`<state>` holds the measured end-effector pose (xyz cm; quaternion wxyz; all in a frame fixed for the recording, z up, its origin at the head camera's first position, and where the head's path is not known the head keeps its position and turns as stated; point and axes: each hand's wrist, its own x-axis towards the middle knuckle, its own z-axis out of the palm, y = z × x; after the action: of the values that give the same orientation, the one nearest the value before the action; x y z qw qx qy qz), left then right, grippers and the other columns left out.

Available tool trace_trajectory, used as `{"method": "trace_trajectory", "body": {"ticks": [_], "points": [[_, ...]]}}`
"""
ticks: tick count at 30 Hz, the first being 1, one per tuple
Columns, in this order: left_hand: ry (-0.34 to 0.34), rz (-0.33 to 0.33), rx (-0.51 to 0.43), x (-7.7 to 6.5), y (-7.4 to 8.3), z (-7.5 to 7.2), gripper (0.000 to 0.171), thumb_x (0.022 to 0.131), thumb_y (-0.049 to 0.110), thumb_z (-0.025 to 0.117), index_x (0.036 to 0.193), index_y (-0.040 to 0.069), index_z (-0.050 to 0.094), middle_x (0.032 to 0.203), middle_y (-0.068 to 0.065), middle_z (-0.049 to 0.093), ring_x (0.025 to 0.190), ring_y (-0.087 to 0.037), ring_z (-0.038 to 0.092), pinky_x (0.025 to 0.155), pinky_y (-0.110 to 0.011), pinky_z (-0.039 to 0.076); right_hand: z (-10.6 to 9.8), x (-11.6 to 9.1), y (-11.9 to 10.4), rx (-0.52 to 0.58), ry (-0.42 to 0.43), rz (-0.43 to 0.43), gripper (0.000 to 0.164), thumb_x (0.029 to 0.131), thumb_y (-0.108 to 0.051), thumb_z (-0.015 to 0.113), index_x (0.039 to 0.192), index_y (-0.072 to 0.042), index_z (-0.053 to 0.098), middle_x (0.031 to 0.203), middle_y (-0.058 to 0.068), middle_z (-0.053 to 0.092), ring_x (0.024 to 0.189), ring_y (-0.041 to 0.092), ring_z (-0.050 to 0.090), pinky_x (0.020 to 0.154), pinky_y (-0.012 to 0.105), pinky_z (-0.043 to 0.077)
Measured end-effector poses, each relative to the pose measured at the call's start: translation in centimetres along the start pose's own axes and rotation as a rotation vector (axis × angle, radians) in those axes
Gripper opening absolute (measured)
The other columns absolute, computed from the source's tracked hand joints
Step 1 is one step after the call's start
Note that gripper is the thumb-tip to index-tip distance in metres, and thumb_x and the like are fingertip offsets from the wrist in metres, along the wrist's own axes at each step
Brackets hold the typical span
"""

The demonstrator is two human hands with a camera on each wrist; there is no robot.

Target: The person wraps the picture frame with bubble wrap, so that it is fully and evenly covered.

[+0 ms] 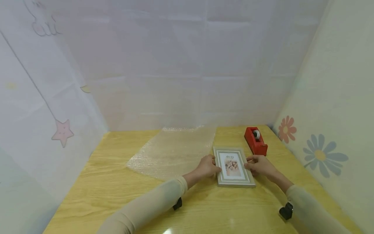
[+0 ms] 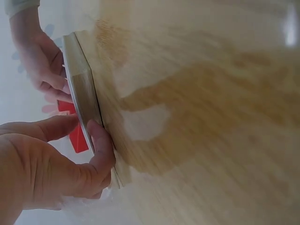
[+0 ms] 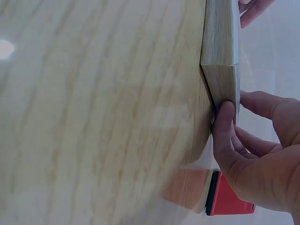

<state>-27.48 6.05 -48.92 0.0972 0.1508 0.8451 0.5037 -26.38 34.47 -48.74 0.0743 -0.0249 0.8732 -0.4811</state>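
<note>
A pale picture frame (image 1: 233, 167) with a flower print lies face up, close to the table surface, between both hands. My left hand (image 1: 208, 166) grips its left edge, thumb on the front. On the opposite edge my right hand (image 1: 261, 166) holds the frame the same way. In the left wrist view, the left hand (image 2: 61, 161) has its thumb over the face and a finger against the side of the picture frame (image 2: 84, 89). The right wrist view shows the right hand (image 3: 262, 150) pinching the edge of the picture frame (image 3: 220, 47).
A sheet of clear bubble wrap (image 1: 178, 151) lies flat left of the frame. Behind the right hand stands a red tape dispenser (image 1: 255, 141) with a roll of tape. The wooden table (image 1: 108, 188) meets fabric-covered walls (image 1: 163, 65) at the back and sides.
</note>
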Motion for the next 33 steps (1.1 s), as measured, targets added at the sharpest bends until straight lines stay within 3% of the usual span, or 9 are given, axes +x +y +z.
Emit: {"method": "trace_trajectory", "body": {"ticks": [5,12,19,26,29,33], "points": [[0.0,-0.035,-0.087,0.1,-0.2,0.1,0.071,0.081,-0.004,0.082,0.141,-0.016,0.045,0.104,-0.017,0.062,0.065,-0.016,0.065,0.056,-0.027,0.057,0.1,0.2,0.4,0.03,-0.005,-0.013,0.051,0.095,-0.012,0.073,0.133,0.015,0.052,0.108,0.019,0.069,0.087,0.025,0.068,0.07,0.04,0.059],[-0.001,-0.034,-0.158,0.0,0.2,0.1,0.071,0.08,-0.01,0.08,0.141,-0.018,0.044,0.102,-0.016,0.058,0.066,-0.02,0.067,0.06,-0.031,0.059,0.2,0.2,0.7,0.006,0.031,-0.007,0.049,0.095,-0.011,0.073,0.133,0.012,0.055,0.105,0.017,0.067,0.084,0.024,0.066,0.068,0.037,0.059],[0.004,0.017,-0.098,0.3,0.0,0.3,0.042,0.077,-0.013,0.078,0.113,-0.019,0.057,0.085,-0.009,0.053,0.059,-0.022,0.067,0.055,-0.031,0.058,0.5,0.0,0.8,-0.042,0.061,-0.033,0.048,0.094,-0.01,0.074,0.131,0.014,0.057,0.101,0.016,0.066,0.082,0.024,0.065,0.064,0.037,0.059],[-0.003,-0.016,-0.089,0.7,0.0,-0.3,0.039,0.078,-0.013,0.078,0.109,-0.015,0.056,0.081,-0.005,0.051,0.057,-0.025,0.067,0.055,-0.032,0.058,0.9,0.0,0.3,-0.072,0.083,-0.05,0.047,0.093,-0.009,0.075,0.131,0.014,0.059,0.104,0.017,0.068,0.081,0.022,0.066,0.065,0.035,0.058],[-0.022,0.005,-0.069,0.9,0.3,-0.7,0.027,0.078,-0.012,0.077,0.091,-0.01,0.054,0.07,-0.003,0.048,0.059,-0.031,0.069,0.051,-0.03,0.055,0.6,0.0,0.0,-0.088,0.094,-0.069,0.046,0.094,-0.01,0.075,0.13,0.015,0.06,0.106,0.019,0.069,0.081,0.022,0.066,0.065,0.035,0.058],[-0.043,0.051,-0.06,1.0,0.7,-1.3,0.032,0.08,-0.012,0.075,0.076,-0.003,0.045,0.06,-0.005,0.047,0.06,-0.036,0.07,0.05,-0.033,0.055,0.3,-0.2,-0.4,-0.061,0.105,-0.069,0.048,0.094,-0.011,0.074,0.131,0.016,0.058,0.105,0.018,0.069,0.078,0.023,0.068,0.066,0.038,0.059]]}}
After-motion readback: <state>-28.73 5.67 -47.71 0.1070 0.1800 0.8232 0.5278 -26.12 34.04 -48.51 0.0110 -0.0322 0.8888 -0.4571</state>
